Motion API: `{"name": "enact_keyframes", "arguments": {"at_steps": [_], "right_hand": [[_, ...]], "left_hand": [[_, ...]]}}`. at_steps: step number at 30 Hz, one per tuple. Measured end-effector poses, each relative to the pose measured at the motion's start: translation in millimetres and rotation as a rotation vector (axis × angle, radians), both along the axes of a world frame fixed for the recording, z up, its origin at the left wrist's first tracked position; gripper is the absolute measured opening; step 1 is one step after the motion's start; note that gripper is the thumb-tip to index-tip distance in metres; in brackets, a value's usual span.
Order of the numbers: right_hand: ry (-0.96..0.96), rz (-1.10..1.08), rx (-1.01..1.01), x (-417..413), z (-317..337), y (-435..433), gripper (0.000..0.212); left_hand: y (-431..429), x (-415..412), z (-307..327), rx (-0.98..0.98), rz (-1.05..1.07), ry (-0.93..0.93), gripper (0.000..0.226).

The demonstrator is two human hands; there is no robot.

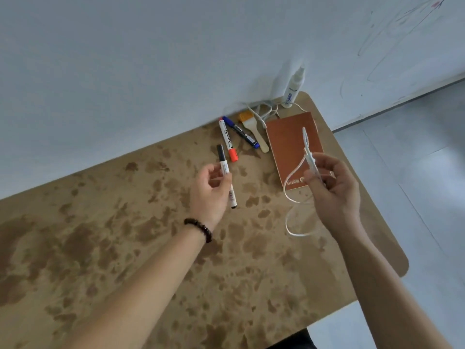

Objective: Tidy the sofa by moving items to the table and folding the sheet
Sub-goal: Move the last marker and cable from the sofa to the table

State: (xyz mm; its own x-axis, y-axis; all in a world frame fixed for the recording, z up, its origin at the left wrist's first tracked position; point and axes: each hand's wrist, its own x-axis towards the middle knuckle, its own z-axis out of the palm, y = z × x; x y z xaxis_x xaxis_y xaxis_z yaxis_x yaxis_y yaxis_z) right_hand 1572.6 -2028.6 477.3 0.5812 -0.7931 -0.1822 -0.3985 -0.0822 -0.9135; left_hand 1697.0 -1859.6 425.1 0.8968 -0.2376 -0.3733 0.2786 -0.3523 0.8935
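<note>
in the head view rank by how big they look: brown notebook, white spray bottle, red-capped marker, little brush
1. brown notebook, clearly the largest
2. red-capped marker and white spray bottle: about alike; the bottle stands farther back, so unsure
3. little brush, smallest, though not far off the marker

Mottled brown table: two markers, brush, notebook, bottle, perhaps cable.

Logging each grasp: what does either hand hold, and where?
Left hand grips the black-capped marker mid-barrel; right hand pinches the white cable near its bundled end.
</note>
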Motion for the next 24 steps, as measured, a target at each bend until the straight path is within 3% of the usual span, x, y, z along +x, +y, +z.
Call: {"name": "enact_keyframes", "arguments": {"at_steps": [6,8,12,15,19,24], "right_hand": [[-0.038,0.116,-0.046,79,-50,-60,0.019],[0.059,0.165,-0.087,91,-78,-80,0.022],[0.35,0.371,-0.248,79,-122,-104,0.053],[0.362,0.389,-0.254,56,-129,-107,0.052],[0.402,0.425,-0.424,27,-141,-105,0.048],[0.608,0.577,-0.524,8,-164,-102,0.07]], "left_hand": [[-84,27,-56,0.126,0.027,-0.012,0.011],[-102,31,-74,0.183,0.021,-0.024,0.018],[-117,32,-102,0.289,-0.069,-0.019,0.055],[-113,21,-107,0.362,-0.165,-0.18,0.055],[-92,3,-110,0.541,-0.257,-0.521,0.058],[-71,8,-121,0.714,-0.416,-0.298,0.089]]}}
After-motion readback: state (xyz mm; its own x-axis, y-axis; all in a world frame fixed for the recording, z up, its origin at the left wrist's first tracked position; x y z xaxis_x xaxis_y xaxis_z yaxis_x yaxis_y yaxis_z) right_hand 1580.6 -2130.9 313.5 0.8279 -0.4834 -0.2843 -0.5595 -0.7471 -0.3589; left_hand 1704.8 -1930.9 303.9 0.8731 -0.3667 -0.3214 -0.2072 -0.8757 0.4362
